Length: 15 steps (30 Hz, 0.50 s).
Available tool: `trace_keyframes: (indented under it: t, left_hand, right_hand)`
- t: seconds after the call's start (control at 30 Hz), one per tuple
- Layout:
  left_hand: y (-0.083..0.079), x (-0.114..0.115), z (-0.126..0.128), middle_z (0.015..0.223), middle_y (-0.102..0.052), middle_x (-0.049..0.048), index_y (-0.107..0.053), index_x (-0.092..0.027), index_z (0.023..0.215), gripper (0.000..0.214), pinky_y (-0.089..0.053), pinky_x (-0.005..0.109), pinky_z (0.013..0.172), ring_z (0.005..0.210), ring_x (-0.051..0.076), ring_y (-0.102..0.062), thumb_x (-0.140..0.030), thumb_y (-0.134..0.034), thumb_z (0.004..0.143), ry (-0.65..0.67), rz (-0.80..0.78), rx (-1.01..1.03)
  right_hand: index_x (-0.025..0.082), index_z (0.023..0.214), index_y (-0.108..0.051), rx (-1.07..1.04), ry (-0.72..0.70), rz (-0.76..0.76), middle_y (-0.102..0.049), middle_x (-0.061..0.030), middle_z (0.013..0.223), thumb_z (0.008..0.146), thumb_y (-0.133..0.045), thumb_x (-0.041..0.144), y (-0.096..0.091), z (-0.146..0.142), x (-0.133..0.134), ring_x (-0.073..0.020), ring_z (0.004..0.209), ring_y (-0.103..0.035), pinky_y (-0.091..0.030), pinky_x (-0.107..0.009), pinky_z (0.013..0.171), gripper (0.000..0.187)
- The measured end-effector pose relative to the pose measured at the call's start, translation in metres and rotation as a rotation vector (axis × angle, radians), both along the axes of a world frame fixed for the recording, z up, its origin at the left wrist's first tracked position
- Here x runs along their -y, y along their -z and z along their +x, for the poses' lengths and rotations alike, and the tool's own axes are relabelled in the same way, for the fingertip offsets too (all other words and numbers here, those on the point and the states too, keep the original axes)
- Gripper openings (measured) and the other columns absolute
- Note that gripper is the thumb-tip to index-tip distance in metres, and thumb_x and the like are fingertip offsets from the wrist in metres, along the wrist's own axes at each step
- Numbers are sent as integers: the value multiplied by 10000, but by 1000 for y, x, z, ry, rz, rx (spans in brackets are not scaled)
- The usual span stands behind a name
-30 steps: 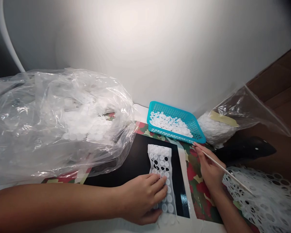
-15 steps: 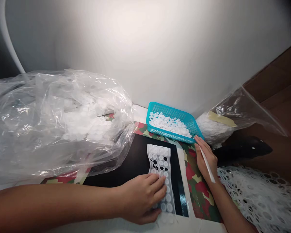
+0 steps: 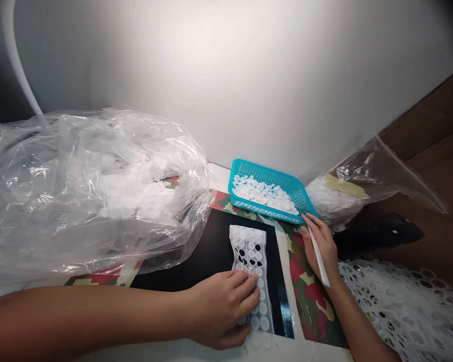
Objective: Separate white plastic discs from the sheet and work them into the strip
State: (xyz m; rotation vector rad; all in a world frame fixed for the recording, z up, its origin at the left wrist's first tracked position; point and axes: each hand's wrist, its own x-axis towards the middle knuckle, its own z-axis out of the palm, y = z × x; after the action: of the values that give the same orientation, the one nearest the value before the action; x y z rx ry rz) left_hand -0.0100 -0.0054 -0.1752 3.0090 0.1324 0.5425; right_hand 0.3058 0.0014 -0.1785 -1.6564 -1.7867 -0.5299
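On the black mat (image 3: 196,241) lies a translucent white plastic strip (image 3: 261,289) with rows of round discs. A few holes in its upper half show black through them. My left hand (image 3: 226,306) is across the strip's middle, its curled fingers and thumb holding it down and hiding part of it. At the near right corner of the blue mesh basket (image 3: 249,204) is my right hand (image 3: 320,246), closed around a slim white stick-like tool (image 3: 319,259). The tool's far tip is hidden by the fingers. Small white discs (image 3: 264,193) lie heaped in the basket.
A big clear plastic bag (image 3: 79,191) of white pieces covers the left side. Behind the basket stands a grey-white wall (image 3: 211,75). To the right are another clear bag (image 3: 335,201), a black object (image 3: 381,234) and a pile of perforated white sheets (image 3: 407,306).
My right hand has shifted very slightly near the basket corner, with the white tool tilting a little. My left hand stays in place on the strip.
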Motion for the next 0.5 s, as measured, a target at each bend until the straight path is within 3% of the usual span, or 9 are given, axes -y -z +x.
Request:
trace_keyframes:
  t: [0.13, 0.5]
  left_hand:
    - [0, 0, 0, 1331, -507, 183, -495, -43, 1242, 508, -397, 342, 972, 1134, 271, -526, -400, -406, 892, -2, -8, -9]
    - [1, 1, -1, 1340, -501, 181, -494, -42, 1247, 515, -387, 340, 979, 1133, 273, -528, -405, -388, 897, 2, 1, -9]
  right_hand:
    - [178, 1244, -580, 10, 1, -3, -585, -141, 1167, 957, -410, 352, -2, 0, 1, -278, 1093, -560, -456, -449, 961, 377]
    - [203, 1294, -534, 9, -8, -30, -547, -140, 1265, 965, -390, 354, 0, -3, 2, -295, 1171, -517, -434, -478, 985, 389]
